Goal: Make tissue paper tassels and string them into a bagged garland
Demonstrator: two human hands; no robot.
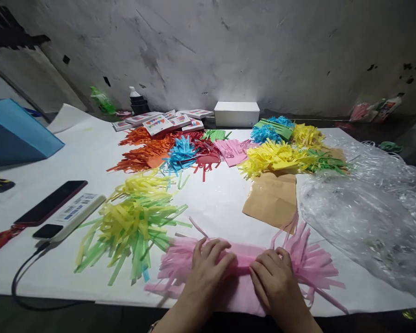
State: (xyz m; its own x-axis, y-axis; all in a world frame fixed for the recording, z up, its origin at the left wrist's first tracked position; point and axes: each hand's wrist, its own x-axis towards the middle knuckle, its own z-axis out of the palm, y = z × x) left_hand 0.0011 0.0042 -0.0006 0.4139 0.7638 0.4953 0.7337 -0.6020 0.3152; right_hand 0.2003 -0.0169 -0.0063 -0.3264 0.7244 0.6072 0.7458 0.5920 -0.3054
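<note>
A sheet of pink tissue paper, with both ends cut into fringe, lies at the table's front edge. On its left part rests my left hand, its fingers curled and pressing the paper. My right hand has its fingers bent together on a folded band of the same paper, right of the middle. Both palms face down, and the paper beneath them is hidden. Pink fringe strips spread out beyond each hand. Close to my left hand is a pile of yellow and green fringed tissue paper.
Fringed paper bundles in orange, blue and yellow lie farther back, near printed packets and a white box. Brown paper and clear plastic are at right; a phone and power bank at left.
</note>
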